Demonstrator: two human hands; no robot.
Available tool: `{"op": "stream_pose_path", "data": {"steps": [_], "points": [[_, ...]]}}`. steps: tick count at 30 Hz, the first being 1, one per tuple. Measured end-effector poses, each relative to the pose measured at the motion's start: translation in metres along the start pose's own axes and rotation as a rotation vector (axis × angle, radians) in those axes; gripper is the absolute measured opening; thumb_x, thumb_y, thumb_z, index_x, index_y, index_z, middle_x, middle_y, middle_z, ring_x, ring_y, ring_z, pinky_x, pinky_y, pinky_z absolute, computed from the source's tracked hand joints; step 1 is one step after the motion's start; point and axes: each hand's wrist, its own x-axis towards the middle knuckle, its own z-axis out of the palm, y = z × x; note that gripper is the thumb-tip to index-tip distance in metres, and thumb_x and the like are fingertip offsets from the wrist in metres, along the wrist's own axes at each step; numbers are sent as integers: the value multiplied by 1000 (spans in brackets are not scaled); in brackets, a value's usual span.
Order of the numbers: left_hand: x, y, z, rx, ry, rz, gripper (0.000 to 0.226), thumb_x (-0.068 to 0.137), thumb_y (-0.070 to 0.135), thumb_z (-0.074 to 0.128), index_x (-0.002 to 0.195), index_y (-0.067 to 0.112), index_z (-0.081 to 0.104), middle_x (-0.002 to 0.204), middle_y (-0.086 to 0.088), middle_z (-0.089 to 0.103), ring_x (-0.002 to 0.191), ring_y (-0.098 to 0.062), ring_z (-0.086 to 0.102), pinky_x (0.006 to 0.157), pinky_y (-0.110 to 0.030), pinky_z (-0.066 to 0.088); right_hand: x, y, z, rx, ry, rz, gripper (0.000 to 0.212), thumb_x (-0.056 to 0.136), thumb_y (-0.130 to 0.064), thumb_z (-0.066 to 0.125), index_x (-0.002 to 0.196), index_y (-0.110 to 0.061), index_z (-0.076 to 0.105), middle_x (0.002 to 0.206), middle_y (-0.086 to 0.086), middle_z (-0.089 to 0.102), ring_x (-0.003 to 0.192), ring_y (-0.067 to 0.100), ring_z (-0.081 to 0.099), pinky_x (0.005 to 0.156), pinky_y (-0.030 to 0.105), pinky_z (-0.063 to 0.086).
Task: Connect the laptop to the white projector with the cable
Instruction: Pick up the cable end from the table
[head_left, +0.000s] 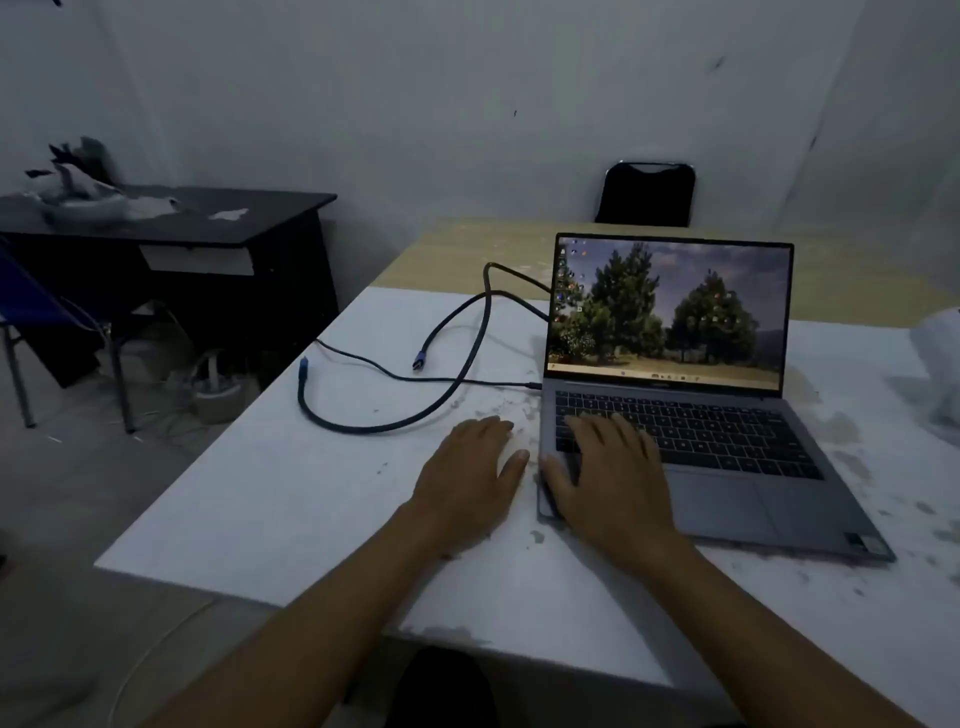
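Observation:
A grey laptop (727, 499) stands unfolded on the white table (291, 499), its screen lit with a picture of trees. A thick dark cable (415, 415) loops over the table left of it; both blue-tipped plugs, one (418, 359) and the other (303, 367), lie loose on the surface. My left hand (467, 483) rests flat on the table beside the laptop's left edge. My right hand (608, 478) lies flat on the laptop's left palm rest and keys. A white object (940, 358) shows at the right edge, mostly cut off.
A thin black wire (395, 375) runs from the table's left edge into the laptop's left side. A black chair (647, 195) stands behind the table. A dark desk (171, 244) with clutter sits at the left, a blue chair (31, 312) beside it.

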Motion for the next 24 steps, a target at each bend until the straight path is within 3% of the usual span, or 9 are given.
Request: {"op": "stream_pose_path", "data": {"steps": [8,10,12,14,16,21,24], "points": [[-4,-9,7,20,56,44,57,102,47,41,151,18,40,157,-2,41,146,-18,32,120,-34,26,-15,-6,4,-6,116,3,60,93,-56,38,141,-20,48,146,1,50,141,25,33,119,46,17],[-5,-5,0,-72,179,43,49,100,42,48,144,22,48,148,1,50,138,-16,40,112,-30,34,-17,-5,4,3,117,0,61,93,-57,36,141,-21,47,146,1,49,141,25,33,119,46,17],[-1,-8,-14,-152,402,-22,38,96,35,55,132,22,57,132,2,60,124,-19,49,101,-31,40,-17,-4,5,16,115,5,61,94,-57,35,142,-21,45,148,1,47,142,24,32,119,45,17],[13,-27,-33,-152,577,-146,33,92,29,59,124,19,60,125,-4,63,117,-27,53,98,-38,41,-18,-4,5,21,116,12,62,94,-57,35,143,-21,43,149,1,46,142,24,31,120,45,16],[29,-58,-54,-90,629,-352,36,90,29,58,124,16,59,129,-10,60,120,-35,50,102,-42,36,-19,-4,6,22,116,13,62,94,-57,35,144,-21,43,150,2,45,143,25,31,120,45,16],[49,-131,-91,-3,452,-899,60,90,37,57,139,6,41,148,-20,38,136,-41,34,109,-49,30,-18,-4,5,30,115,16,62,94,-57,36,143,-20,44,149,2,46,142,25,32,119,46,17],[53,-152,-97,27,400,-1001,65,91,37,58,141,1,37,151,-22,36,139,-40,33,111,-48,29,-19,-5,5,30,108,14,62,93,-57,36,143,-20,43,149,2,46,142,25,32,119,46,18]]}}
